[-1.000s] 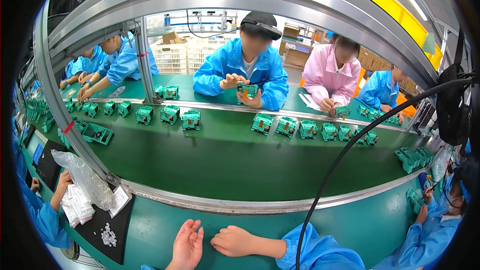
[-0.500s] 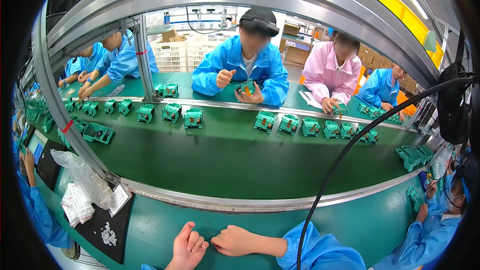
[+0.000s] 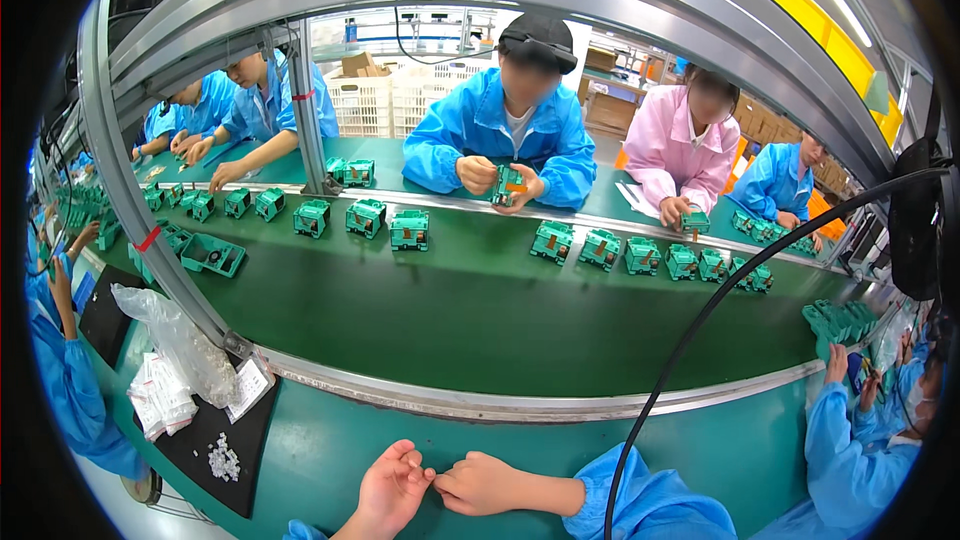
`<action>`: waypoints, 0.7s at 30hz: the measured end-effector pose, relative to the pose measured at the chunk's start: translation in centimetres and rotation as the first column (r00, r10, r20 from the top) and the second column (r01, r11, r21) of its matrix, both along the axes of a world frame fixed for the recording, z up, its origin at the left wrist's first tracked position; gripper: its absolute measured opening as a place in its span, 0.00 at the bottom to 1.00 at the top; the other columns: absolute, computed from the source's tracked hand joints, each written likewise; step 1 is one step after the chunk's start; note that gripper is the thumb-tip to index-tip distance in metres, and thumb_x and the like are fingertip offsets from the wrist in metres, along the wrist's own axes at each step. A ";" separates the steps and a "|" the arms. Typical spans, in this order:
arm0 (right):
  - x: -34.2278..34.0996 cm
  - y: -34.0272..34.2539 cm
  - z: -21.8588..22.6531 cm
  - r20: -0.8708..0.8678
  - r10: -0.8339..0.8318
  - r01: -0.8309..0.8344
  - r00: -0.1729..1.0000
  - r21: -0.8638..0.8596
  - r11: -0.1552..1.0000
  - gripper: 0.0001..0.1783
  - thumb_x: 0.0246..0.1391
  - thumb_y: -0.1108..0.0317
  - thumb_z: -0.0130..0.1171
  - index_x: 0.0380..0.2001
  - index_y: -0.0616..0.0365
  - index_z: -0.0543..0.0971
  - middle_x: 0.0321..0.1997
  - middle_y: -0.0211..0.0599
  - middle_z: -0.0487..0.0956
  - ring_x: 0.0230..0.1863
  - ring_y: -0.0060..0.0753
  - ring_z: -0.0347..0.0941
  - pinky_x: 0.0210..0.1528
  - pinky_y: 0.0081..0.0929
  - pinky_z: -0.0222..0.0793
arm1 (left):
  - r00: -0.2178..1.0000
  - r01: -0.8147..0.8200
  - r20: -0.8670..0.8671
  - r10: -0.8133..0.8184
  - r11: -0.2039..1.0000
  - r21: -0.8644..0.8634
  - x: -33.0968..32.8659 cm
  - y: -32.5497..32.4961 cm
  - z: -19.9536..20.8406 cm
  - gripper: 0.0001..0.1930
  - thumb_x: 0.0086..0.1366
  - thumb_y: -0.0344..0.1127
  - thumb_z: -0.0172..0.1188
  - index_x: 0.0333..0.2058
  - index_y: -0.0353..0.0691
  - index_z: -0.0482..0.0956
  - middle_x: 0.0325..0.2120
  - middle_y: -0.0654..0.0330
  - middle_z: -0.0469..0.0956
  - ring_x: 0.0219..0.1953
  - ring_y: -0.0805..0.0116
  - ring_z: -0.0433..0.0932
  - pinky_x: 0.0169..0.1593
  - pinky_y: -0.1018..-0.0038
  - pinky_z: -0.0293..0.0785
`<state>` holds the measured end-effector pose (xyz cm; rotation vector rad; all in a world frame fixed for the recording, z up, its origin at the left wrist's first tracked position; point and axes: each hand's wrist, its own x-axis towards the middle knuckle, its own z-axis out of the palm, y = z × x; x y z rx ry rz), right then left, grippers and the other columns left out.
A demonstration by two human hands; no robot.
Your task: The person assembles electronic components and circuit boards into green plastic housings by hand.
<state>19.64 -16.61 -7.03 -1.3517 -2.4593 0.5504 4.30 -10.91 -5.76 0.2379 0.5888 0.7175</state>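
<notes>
My left hand (image 3: 392,488) is over the near bench, palm turned up. Its fingers are loosely bent and somewhat apart, with nothing visible in the palm. Beside it, my right hand (image 3: 480,485) is closed with its back showing. The curled fingers hide whatever it may hold. The fingertips of both hands meet or nearly meet; I cannot tell whether they touch. Left of my hands, small white pieces (image 3: 224,460) lie loose on a black mat (image 3: 245,490), near a clear plastic bag (image 3: 185,340) and white labelled packets (image 3: 160,395).
Beyond the bench's metal rail (image 3: 500,407) runs a green conveyor belt (image 3: 500,340) carrying several green housings (image 3: 410,230). A co-worker (image 3: 500,140) opposite holds one such housing. A metal post (image 3: 150,190) rises at left; a black cable (image 3: 690,325) hangs at right.
My left hand's raised finger has bent down, and its fingertips have come close to my right hand. The view has shifted slightly. The co-worker opposite now has both hands on the housing.
</notes>
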 end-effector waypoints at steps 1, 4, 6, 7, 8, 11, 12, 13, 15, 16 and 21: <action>-0.2 -0.1 0.2 -0.001 0.003 -0.003 1.000 -0.001 1.000 0.04 0.44 0.67 0.48 0.23 0.54 0.68 0.16 0.29 0.69 0.20 0.31 0.67 0.23 0.29 0.56 | 1.000 -0.003 -0.001 0.003 1.000 -0.001 -0.1 0.1 0.0 0.10 0.48 0.23 0.43 0.31 0.41 0.68 0.19 0.62 0.66 0.19 0.71 0.63 0.36 0.72 0.64; -0.5 -0.5 0.8 -0.232 0.051 -0.009 0.971 0.177 0.984 0.04 0.44 0.67 0.49 0.24 0.53 0.68 0.17 0.27 0.69 0.21 0.29 0.66 0.23 0.28 0.55 | 1.000 -0.013 -0.005 0.012 0.996 -0.087 -0.2 0.2 -0.1 0.08 0.49 0.27 0.45 0.30 0.41 0.68 0.19 0.63 0.66 0.19 0.71 0.62 0.35 0.72 0.64; -0.5 -0.5 0.1 -0.202 0.035 0.001 0.979 0.177 0.984 0.04 0.45 0.66 0.49 0.24 0.54 0.68 0.16 0.27 0.68 0.20 0.29 0.66 0.23 0.28 0.55 | 0.999 0.019 -0.048 -0.023 0.997 -0.072 -0.1 0.2 0.0 0.05 0.51 0.32 0.45 0.27 0.41 0.69 0.18 0.63 0.66 0.19 0.71 0.62 0.33 0.72 0.63; -0.4 -0.4 -0.1 -0.202 0.036 0.000 0.979 0.176 0.984 0.04 0.45 0.66 0.49 0.24 0.54 0.68 0.16 0.27 0.68 0.20 0.29 0.66 0.23 0.28 0.55 | 0.999 0.018 -0.049 -0.022 0.997 -0.073 -0.2 0.3 -0.3 0.05 0.51 0.32 0.45 0.27 0.41 0.69 0.18 0.63 0.66 0.19 0.71 0.62 0.33 0.72 0.63; -0.3 -0.2 -0.3 -0.155 0.054 -0.029 0.986 0.159 0.987 0.04 0.45 0.66 0.49 0.24 0.54 0.68 0.15 0.27 0.67 0.20 0.29 0.66 0.23 0.28 0.55 | 1.000 0.018 -0.009 -0.019 0.997 -0.079 -0.4 0.4 -0.8 0.06 0.51 0.33 0.46 0.27 0.40 0.69 0.18 0.62 0.67 0.20 0.69 0.63 0.33 0.71 0.63; -0.5 -0.5 0.5 -0.216 0.073 -0.035 0.974 0.176 0.984 0.04 0.46 0.66 0.49 0.24 0.53 0.68 0.14 0.27 0.67 0.20 0.28 0.66 0.23 0.27 0.55 | 0.999 0.012 -0.036 -0.015 0.997 -0.080 -0.1 0.2 0.2 0.06 0.51 0.35 0.46 0.25 0.41 0.69 0.18 0.62 0.66 0.19 0.70 0.63 0.33 0.71 0.63; -0.6 -0.6 0.8 -0.320 0.077 -0.009 0.944 0.209 0.978 0.04 0.46 0.67 0.49 0.23 0.53 0.67 0.14 0.27 0.67 0.20 0.28 0.66 0.23 0.27 0.55 | 0.995 0.007 -0.100 -0.015 0.997 -0.074 0.0 0.2 0.6 0.06 0.51 0.36 0.45 0.23 0.42 0.69 0.18 0.64 0.65 0.18 0.71 0.61 0.31 0.72 0.62; -0.5 -0.5 0.5 -0.321 0.079 -0.011 0.944 0.209 0.978 0.04 0.46 0.67 0.49 0.23 0.53 0.67 0.14 0.27 0.67 0.20 0.28 0.66 0.23 0.27 0.55 | 0.995 0.005 -0.101 -0.013 0.997 -0.074 0.0 0.2 0.5 0.06 0.51 0.36 0.45 0.23 0.42 0.69 0.18 0.64 0.65 0.18 0.71 0.61 0.31 0.72 0.62; -0.1 -0.2 -0.5 -0.024 0.048 -0.044 0.999 0.136 0.990 0.05 0.46 0.67 0.49 0.22 0.53 0.66 0.14 0.28 0.67 0.19 0.28 0.66 0.24 0.26 0.55 | 0.998 -0.003 -0.064 -0.002 0.996 -0.084 0.0 0.1 0.2 0.06 0.51 0.36 0.45 0.23 0.42 0.69 0.17 0.64 0.65 0.18 0.71 0.61 0.31 0.72 0.62; -0.3 -0.3 -0.1 -0.025 0.048 -0.044 0.999 0.136 0.990 0.05 0.46 0.67 0.49 0.22 0.53 0.66 0.14 0.28 0.67 0.19 0.28 0.66 0.24 0.26 0.55 | 0.998 -0.004 -0.064 -0.002 0.996 -0.085 0.0 0.2 0.2 0.06 0.51 0.36 0.45 0.23 0.42 0.69 0.17 0.64 0.65 0.18 0.71 0.61 0.31 0.72 0.62; -0.4 -0.6 0.2 -0.115 0.096 -0.076 0.989 0.166 0.983 0.05 0.45 0.67 0.50 0.21 0.52 0.66 0.15 0.28 0.67 0.19 0.29 0.65 0.24 0.27 0.54 | 0.997 0.019 -0.077 -0.024 0.997 -0.070 -0.1 0.2 0.0 0.07 0.51 0.37 0.45 0.23 0.42 0.69 0.18 0.63 0.66 0.18 0.71 0.62 0.32 0.71 0.62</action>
